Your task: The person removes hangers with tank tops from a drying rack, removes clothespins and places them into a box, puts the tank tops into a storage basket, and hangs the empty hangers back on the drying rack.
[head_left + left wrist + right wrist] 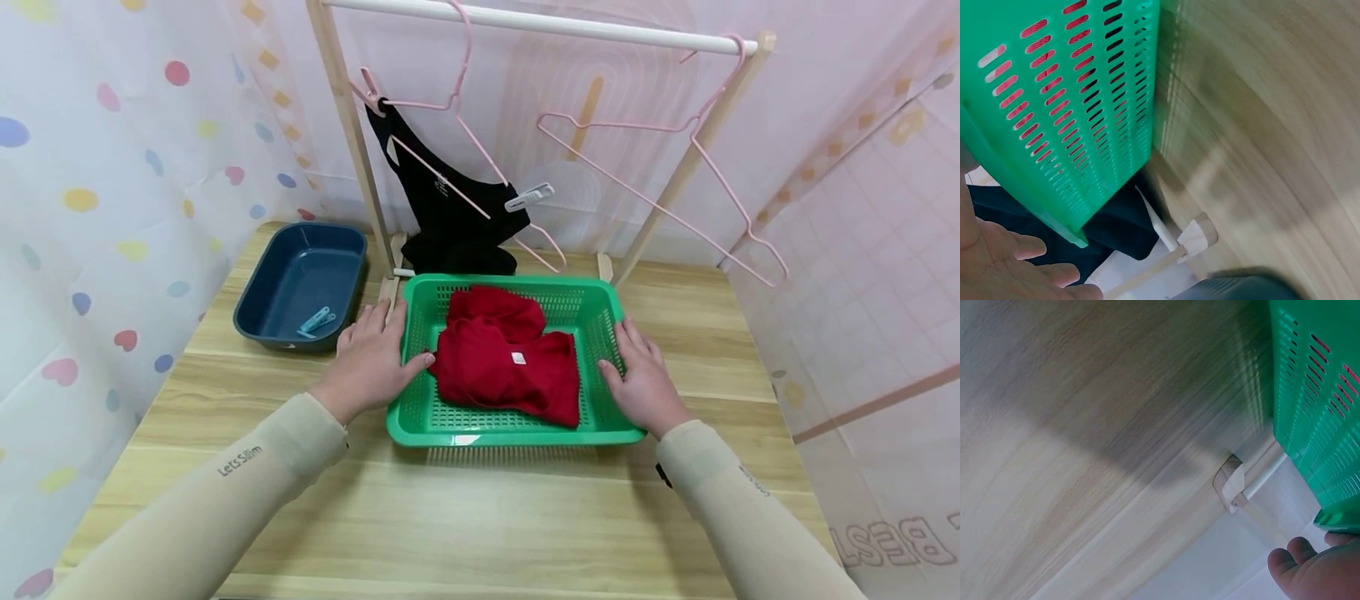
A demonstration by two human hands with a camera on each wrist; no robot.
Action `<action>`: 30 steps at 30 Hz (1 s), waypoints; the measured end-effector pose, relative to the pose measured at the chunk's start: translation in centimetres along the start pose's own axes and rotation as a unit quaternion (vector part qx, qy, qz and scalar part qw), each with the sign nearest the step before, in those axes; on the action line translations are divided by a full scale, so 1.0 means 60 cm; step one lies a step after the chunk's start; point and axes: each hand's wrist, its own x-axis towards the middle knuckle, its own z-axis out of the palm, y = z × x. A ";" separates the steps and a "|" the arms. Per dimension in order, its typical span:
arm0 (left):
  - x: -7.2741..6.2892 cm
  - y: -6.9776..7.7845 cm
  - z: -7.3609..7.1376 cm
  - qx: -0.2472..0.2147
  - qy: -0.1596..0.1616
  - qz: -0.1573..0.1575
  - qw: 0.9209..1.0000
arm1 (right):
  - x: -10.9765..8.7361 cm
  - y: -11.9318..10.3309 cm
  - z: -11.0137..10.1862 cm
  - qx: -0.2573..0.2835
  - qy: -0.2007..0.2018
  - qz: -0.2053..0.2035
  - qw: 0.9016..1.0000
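A green plastic basket (517, 437) with slotted sides stands on the table, holding a folded red garment (510, 367) with a small white label. At its left side lies my left hand (372, 358), thumb over the rim and fingers stretched along the outside. The left wrist view shows those fingers (1041, 269) straight and spread, apart from the slotted wall. My right hand (641, 379) touches the opposite rim, thumb on the inner side, fingers outside. In the right wrist view, its fingertips (1300, 550) are just below the basket's rim.
Behind the basket, a wooden rack with a white rail (555, 25) bears two pink hangers. A black top (450, 200) hangs from one, held by a pink clothespin (370, 90) and a white clothespin (529, 197). Blue clothespins (317, 320) lie in a dark blue basin (281, 258).
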 end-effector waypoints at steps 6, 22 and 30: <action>-0.002 -0.001 0.003 -0.006 0.008 0.003 1.000 | -0.004 0.001 0.001 0.002 0.003 0.000 1.000; 0.002 -0.009 0.012 -0.005 0.004 0.007 1.000 | -0.001 -0.005 0.005 0.005 0.008 0.008 1.000; 0.008 -0.008 0.015 -0.016 -0.020 0.000 1.000 | 0.004 -0.021 0.012 0.013 0.014 0.012 1.000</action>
